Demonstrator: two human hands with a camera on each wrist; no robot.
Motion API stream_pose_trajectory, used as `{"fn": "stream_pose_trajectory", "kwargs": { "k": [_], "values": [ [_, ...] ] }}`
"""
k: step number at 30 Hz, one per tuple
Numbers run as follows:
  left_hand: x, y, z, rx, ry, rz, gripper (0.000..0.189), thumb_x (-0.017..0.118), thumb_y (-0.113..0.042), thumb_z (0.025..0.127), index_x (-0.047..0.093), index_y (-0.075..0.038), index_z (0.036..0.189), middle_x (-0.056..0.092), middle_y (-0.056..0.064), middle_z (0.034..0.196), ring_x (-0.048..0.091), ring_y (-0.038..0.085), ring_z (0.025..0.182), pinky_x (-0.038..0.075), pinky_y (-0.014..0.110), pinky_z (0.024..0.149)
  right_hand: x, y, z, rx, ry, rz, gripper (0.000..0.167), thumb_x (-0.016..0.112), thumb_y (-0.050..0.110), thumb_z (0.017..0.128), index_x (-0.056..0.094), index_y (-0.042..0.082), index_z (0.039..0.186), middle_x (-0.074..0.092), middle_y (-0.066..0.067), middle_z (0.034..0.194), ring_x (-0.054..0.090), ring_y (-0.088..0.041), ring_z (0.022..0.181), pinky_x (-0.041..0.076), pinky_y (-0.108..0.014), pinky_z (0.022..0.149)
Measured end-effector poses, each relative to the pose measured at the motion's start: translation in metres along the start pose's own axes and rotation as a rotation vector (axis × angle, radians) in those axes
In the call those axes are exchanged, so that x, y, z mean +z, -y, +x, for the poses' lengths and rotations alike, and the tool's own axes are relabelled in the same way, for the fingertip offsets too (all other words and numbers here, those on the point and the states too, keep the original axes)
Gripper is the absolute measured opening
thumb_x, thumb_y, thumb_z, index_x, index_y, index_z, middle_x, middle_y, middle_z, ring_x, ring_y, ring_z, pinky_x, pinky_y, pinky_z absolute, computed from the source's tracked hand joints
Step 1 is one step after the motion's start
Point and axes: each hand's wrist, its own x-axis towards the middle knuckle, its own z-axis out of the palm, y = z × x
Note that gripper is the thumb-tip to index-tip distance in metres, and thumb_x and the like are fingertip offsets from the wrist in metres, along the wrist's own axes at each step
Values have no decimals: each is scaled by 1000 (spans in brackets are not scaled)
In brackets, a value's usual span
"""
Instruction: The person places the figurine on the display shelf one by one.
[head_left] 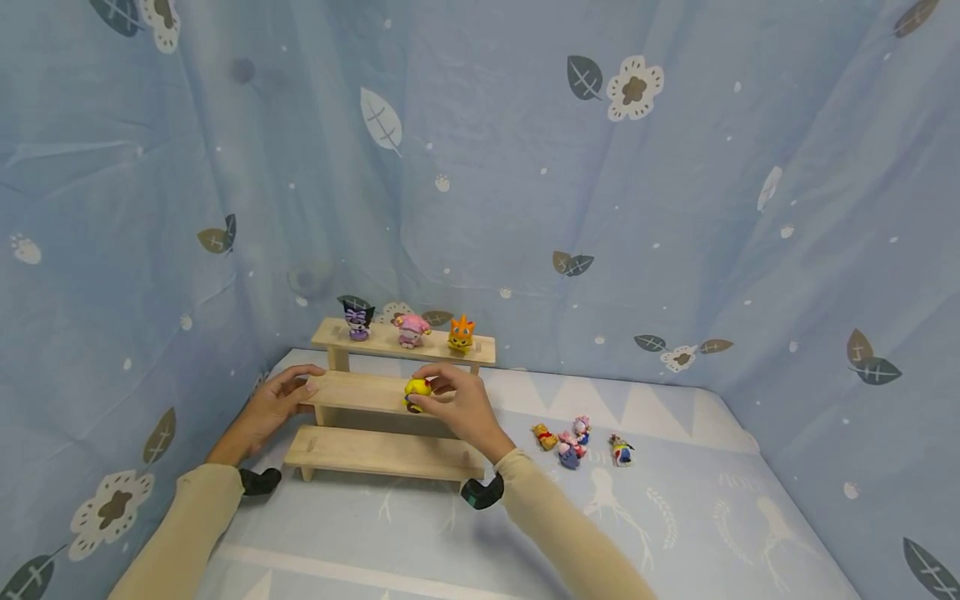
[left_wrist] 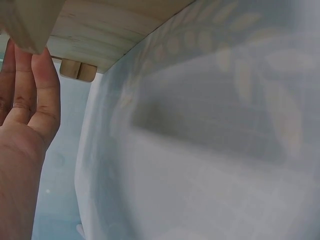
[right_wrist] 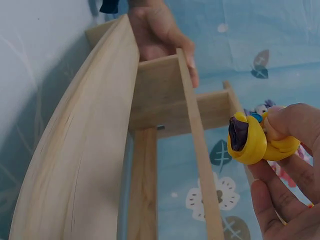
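Observation:
My right hand (head_left: 467, 406) pinches a small yellow figurine (head_left: 417, 394) between thumb and fingers, over the middle board of a three-tier wooden display stand (head_left: 352, 389). In the right wrist view, the figurine (right_wrist: 252, 142) shows a dark underside turned sideways; I cannot tell from the head view whether it touches the board. My left hand (head_left: 279, 406) grips the left end of the middle board, with the thumb on top and the fingers (left_wrist: 22, 95) beneath. Along the top board stand a black-and-purple figurine (head_left: 358, 321), a pink one (head_left: 411, 330) and an orange spiky-haired one (head_left: 461, 334).
To the right of the stand, several small figurines lie close together, among them an orange-and-red one (head_left: 545, 437) and a pink-and-blue one (head_left: 571, 454). Another figurine (head_left: 621, 451) lies farther right. Blue patterned curtain (head_left: 510, 225) rises behind the pale cloth-covered surface (head_left: 690, 500).

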Motion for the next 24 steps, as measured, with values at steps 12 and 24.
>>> {"fn": "stream_pose_trajectory", "kwargs": {
  "k": [12,24],
  "values": [
    [1,3,1,-13,-21,10,52,64,-40,103,53,-12,146,52,17,136,63,16,108,58,51,92,30,4,17,-30,8,25,29,83,20,90,73,16,117,72,8,108,69,-5,92,59,-24,83],
    [1,7,4,-30,-23,19,53,64,-41,102,53,-14,146,48,21,143,61,17,110,58,50,91,53,5,30,-21,23,30,28,82,17,90,72,17,116,72,9,109,68,-2,93,58,-19,82]
  ]
}}
